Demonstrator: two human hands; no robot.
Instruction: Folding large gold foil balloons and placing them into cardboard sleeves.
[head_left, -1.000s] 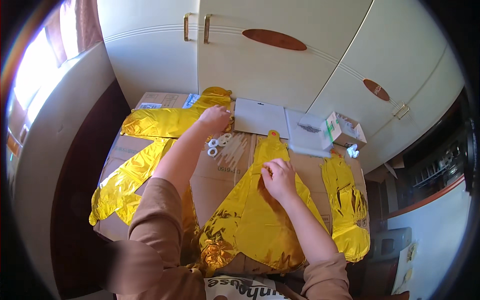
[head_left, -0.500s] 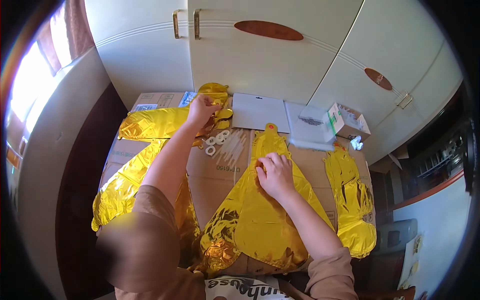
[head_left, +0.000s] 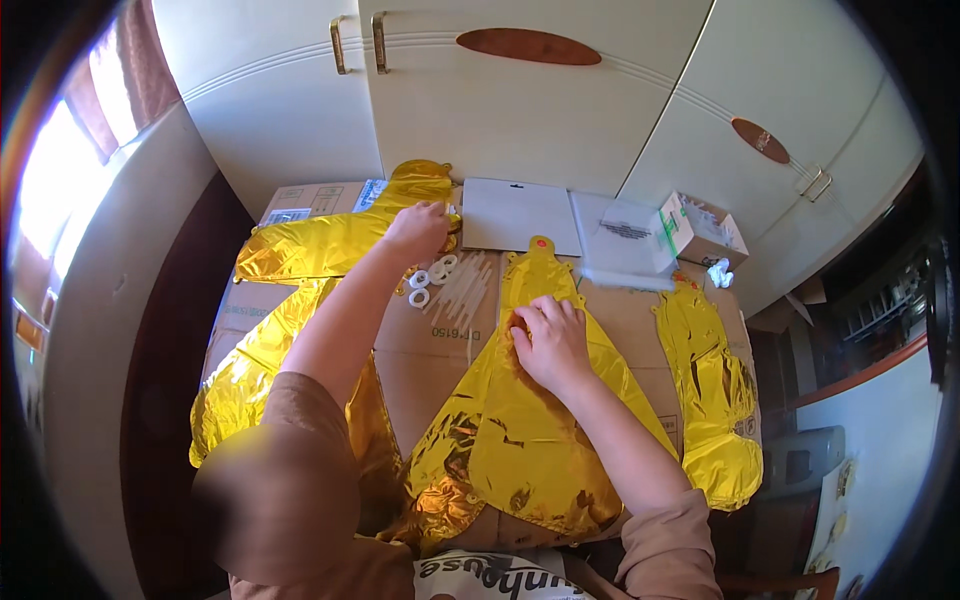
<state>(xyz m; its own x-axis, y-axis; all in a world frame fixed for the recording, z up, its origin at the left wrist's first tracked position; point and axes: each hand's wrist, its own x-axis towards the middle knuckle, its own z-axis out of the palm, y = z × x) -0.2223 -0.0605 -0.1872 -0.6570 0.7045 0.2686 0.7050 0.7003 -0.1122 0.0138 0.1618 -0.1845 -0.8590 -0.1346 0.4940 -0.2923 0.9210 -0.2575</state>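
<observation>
A gold foil balloon (head_left: pixel 545 430), flat and uninflated, lies in front of me with its narrow tab pointing away. My right hand (head_left: pixel 555 343) rests on its upper part, fingers loosely curled and thumb apart from them. At the far left, my left hand (head_left: pixel 418 230) is over the end of another gold foil balloon (head_left: pixel 310 248). Its fingers are bent together; their tips, and whatever they hold, are hidden. Near that hand lie white rings of tape (head_left: pixel 420 290) and a spread of clear thin straws (head_left: pixel 463 293).
More gold foil lies at the left (head_left: pixel 245 370) and right (head_left: pixel 708 390) on the cardboard (head_left: pixel 420 385). A white card (head_left: pixel 515 220), a clear plastic bag (head_left: pixel 622 245), an open small box (head_left: pixel 703 235) and a crumpled white scrap (head_left: pixel 720 273) are at the back, before white cabinets (head_left: pixel 510 120).
My left hand has shifted right and slightly nearer, covering the small gold pieces by the balloon's end. The right hand stays on the central balloon. The view has shifted slightly.
</observation>
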